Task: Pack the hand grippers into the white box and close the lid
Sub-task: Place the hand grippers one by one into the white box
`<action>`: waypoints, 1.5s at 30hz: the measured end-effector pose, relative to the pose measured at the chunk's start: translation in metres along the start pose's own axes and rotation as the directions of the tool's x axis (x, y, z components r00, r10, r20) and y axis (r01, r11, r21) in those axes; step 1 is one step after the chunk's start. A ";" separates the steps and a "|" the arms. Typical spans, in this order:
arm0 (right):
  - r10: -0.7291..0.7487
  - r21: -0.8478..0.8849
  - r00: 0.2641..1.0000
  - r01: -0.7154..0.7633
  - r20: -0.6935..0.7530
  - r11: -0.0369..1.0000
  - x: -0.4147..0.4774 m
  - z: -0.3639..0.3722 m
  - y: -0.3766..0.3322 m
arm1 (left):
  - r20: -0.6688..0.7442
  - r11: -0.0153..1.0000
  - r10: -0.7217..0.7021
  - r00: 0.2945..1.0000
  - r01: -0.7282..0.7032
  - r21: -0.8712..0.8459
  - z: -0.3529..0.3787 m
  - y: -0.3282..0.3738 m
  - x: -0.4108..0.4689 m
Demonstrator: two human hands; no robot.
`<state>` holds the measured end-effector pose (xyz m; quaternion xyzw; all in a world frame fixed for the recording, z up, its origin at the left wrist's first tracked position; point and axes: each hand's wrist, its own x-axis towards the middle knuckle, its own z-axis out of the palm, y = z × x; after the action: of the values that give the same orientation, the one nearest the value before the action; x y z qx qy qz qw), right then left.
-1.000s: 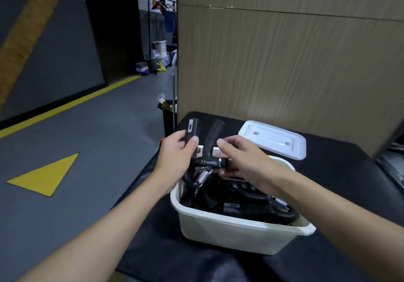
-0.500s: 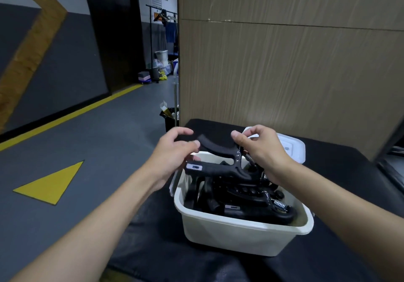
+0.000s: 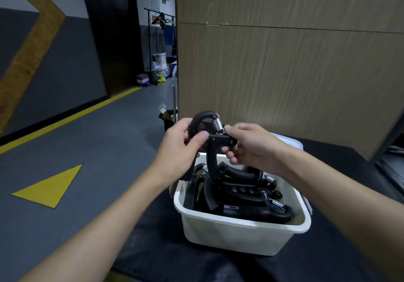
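Observation:
A white box stands on a black table and holds several black hand grippers with metal springs. Both hands hold one black hand gripper upright above the box's far left corner, its spring end up and its handles pointing down into the box. My left hand grips its left side. My right hand pinches the crossbar and spring from the right. The white lid lies behind the box, mostly hidden by my right hand and arm.
A wood-panelled wall rises right behind the table. The table's left edge drops to a grey floor with yellow markings. A dark bin stands past the table's far left corner. A dark object lies at the right edge.
The held hand gripper was turned from lying flat over the box to standing upright with its spring end up. Both hands rose slightly and moved closer together.

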<state>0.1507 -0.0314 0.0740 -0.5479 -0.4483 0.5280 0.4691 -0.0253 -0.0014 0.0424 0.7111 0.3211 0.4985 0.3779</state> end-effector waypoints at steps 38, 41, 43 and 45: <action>-0.507 -0.915 0.837 0.019 -0.206 0.404 0.006 -0.085 0.072 | 0.235 0.485 -0.515 0.824 0.055 0.873 0.039 -0.063 -0.012; -0.389 -0.984 0.914 -0.054 -0.117 0.170 -0.007 -0.103 0.091 | 0.284 0.463 -0.399 0.872 -0.076 0.883 0.051 -0.058 -0.010; -0.371 -0.998 0.926 -0.058 -0.069 0.039 -0.013 -0.108 0.105 | 0.378 0.502 -0.236 0.895 -0.221 0.836 0.063 -0.056 -0.007; -0.349 -0.997 0.934 -0.079 -0.079 0.013 -0.016 -0.112 0.112 | 0.452 0.551 -0.160 0.878 -0.301 0.779 0.075 -0.054 -0.001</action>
<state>0.2615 -0.0694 -0.0334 -0.7448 -0.6599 -0.0751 0.0649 0.0412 0.0085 -0.0204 0.9150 0.3851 0.1125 0.0414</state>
